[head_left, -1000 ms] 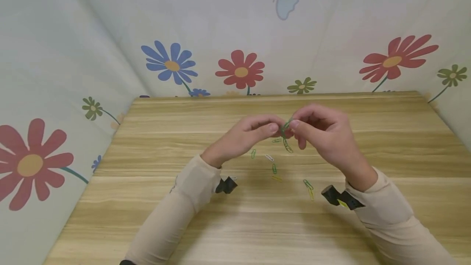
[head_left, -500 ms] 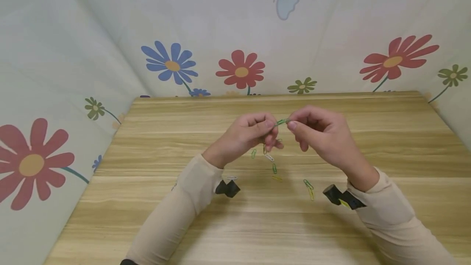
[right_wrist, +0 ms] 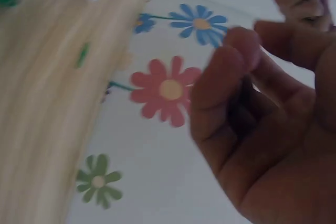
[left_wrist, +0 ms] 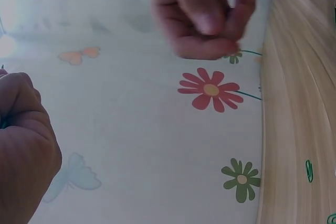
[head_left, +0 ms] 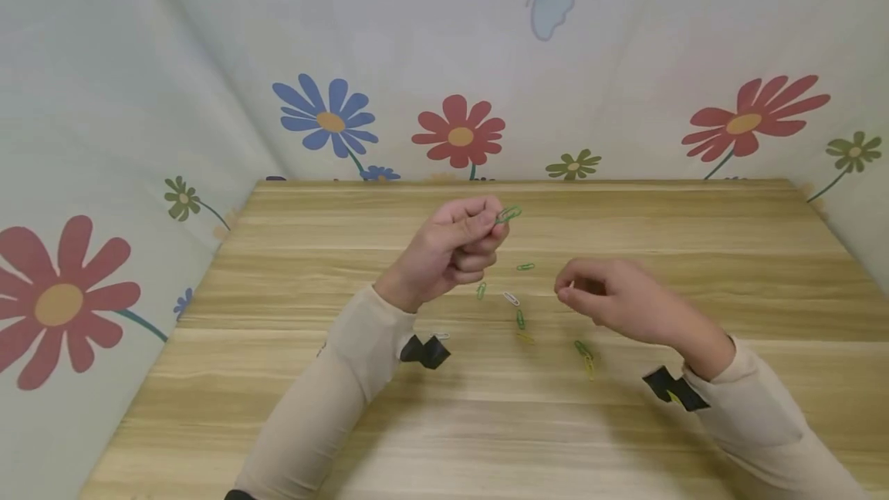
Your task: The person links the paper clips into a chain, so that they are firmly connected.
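Observation:
My left hand (head_left: 454, 241) pinches green paper clips (head_left: 510, 213) between thumb and forefinger, raised over the table. Their loops stick out past the fingertips to the right; whatever else is in the palm is hidden by curled fingers. In the left wrist view only the back part of this hand shows at the left edge. Lower and to the right hovers my right hand (head_left: 618, 295), fingers loosely bent. Nothing shows between its thumb and fingertips in the right wrist view. Nearest below it lie a green paper clip (head_left: 581, 348) and a yellow paper clip (head_left: 589, 365), overlapping.
Loose clips are scattered mid-table: a white paper clip (head_left: 512, 298), several green ones, and a yellow one. Another white clip (head_left: 441, 336) lies partly behind the left wrist camera (head_left: 425, 352). A flower-printed curtain (head_left: 389, 37) stands behind the wooden table (head_left: 333, 230).
Both hands worked at the green clips together; the right hand has since let go and moved down and right. The left hand has risen slightly, keeping the clips.

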